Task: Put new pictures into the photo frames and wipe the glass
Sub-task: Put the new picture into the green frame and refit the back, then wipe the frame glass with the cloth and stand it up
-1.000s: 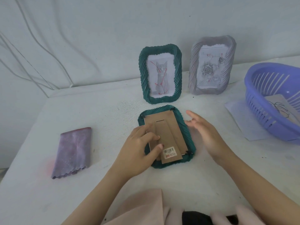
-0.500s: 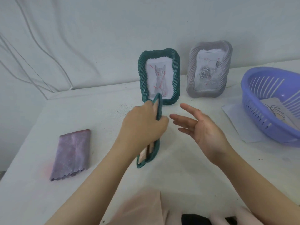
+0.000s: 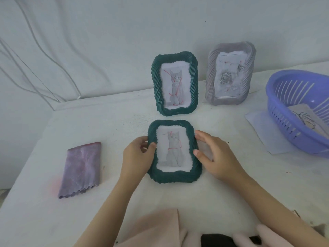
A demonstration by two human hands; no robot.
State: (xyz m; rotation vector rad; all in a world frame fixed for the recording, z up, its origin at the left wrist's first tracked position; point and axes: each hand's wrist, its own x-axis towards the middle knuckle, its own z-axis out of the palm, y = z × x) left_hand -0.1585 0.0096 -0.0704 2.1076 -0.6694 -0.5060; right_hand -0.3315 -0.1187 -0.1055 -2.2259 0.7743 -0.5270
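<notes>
At the centre of the desk (image 3: 110,122), a green frame (image 3: 173,176) was held face up between both hands; the fingers (image 3: 202,138) of the right hand (image 3: 218,158) were curled narrowly over its right edge with the thumb pressed on the rim, and the left hand (image 3: 138,158) was closed on its left edge, thumb tip on the rim; a cat picture (image 3: 171,150) marked with red lines was seen behind the glass. Just beyond it a second green frame (image 3: 175,85) with a similar cat picture was stood upright; beside that, to the right, a grey frame (image 3: 230,73) with a rose picture was stood upright near the wall. Well to the left a folded purple cloth (image 3: 81,169) was laid flat; at the right edge a purple basket (image 3: 300,111) was set on a sheet of paper (image 3: 261,125), with another drawing inside.
</notes>
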